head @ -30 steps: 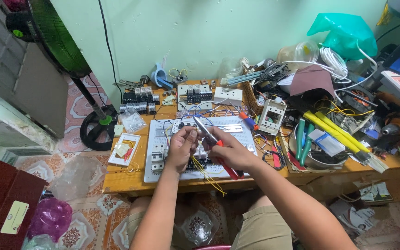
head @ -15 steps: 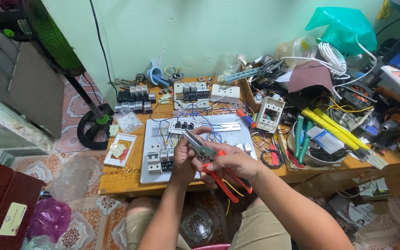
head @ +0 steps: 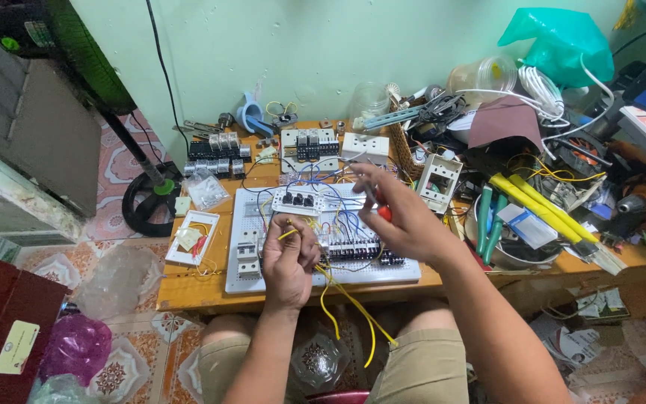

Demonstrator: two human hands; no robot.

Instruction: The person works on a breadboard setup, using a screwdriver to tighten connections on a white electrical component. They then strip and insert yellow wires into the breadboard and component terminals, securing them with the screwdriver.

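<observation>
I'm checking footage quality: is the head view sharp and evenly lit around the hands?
Head view: light is soft and even, with no harsh glare; the left hand and yellow wires look sharp; the right hand is slightly motion-blurred at the fingertips; edges bend with wide-angle distortion.

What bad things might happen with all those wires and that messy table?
1. The left hand pinches yellow wires that dangle off the table edge over the lap; a knee might snag and tug them loose.
2. The right hand holds a red-handled tool just above the blue wires on the white panel; a slip could nick one.
3. The clutter at the right, like the yellow-handled tool, could get knocked off.
</observation>
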